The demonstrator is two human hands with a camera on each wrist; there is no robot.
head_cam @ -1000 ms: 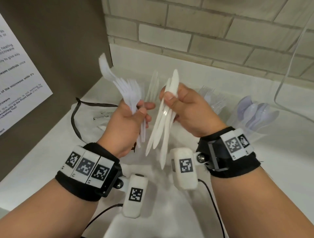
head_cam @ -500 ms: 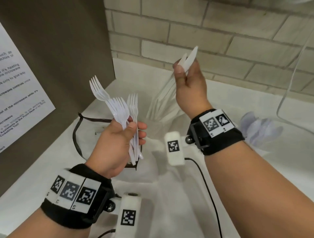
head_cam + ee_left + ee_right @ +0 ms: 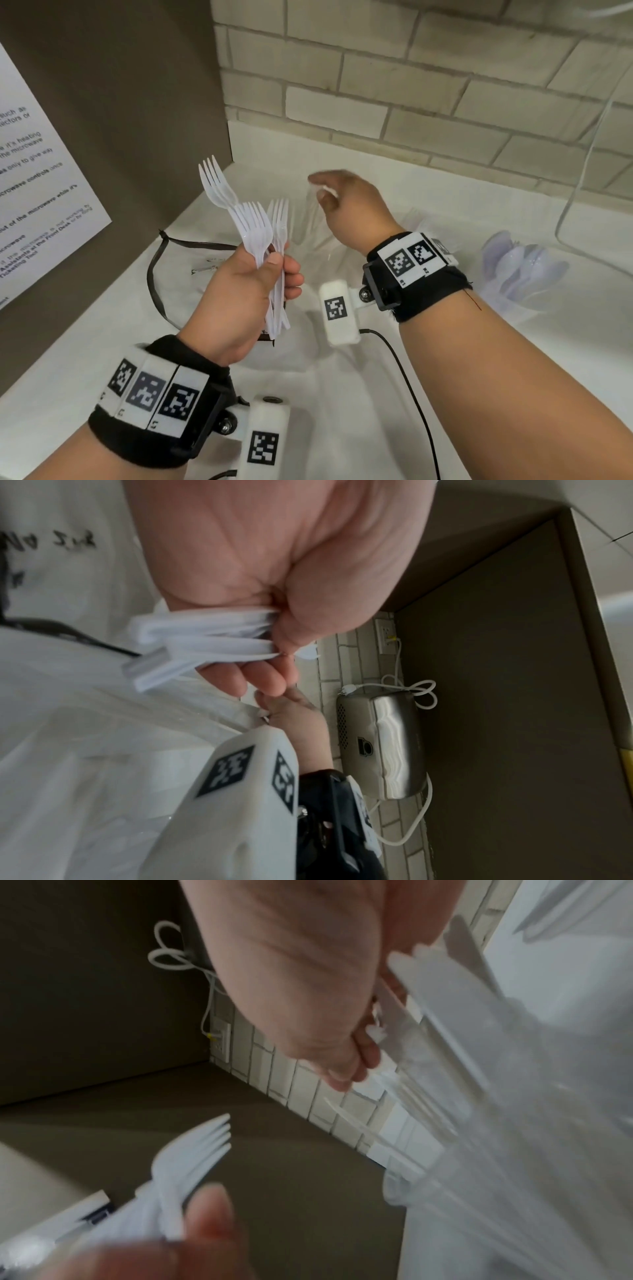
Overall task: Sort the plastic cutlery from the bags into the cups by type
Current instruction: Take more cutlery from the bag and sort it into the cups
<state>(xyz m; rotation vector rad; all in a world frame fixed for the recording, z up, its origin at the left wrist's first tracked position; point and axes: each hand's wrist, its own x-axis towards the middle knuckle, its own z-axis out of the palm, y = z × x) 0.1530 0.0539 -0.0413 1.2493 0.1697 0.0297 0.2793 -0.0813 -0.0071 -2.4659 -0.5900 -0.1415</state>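
Note:
My left hand [image 3: 278, 270] grips a bundle of white plastic forks [image 3: 251, 226] by the handles, tines up, at centre left. The left wrist view shows the fork handle ends [image 3: 192, 647] sticking out of that fist [image 3: 274, 653]. My right hand [image 3: 320, 192], blurred, is just right of the forks, above a clear cup [image 3: 308, 229] of white knives. Its fingertips [image 3: 363, 1047] pinch the top ends of the knives [image 3: 441, 1031] standing in the cup. A second clear cup holds spoons [image 3: 524, 270] at far right.
A white plastic bag [image 3: 308, 383] with a black tie [image 3: 154, 274] lies on the white counter under my hands. A dark panel with a printed notice [image 3: 44, 171] stands on the left, a brick wall behind. A clear plastic cover [image 3: 582, 192] stands at right.
My right hand lifted the knives away from the left hand, then came down to the clear cup. The left hand kept the forks and moved slightly down and left.

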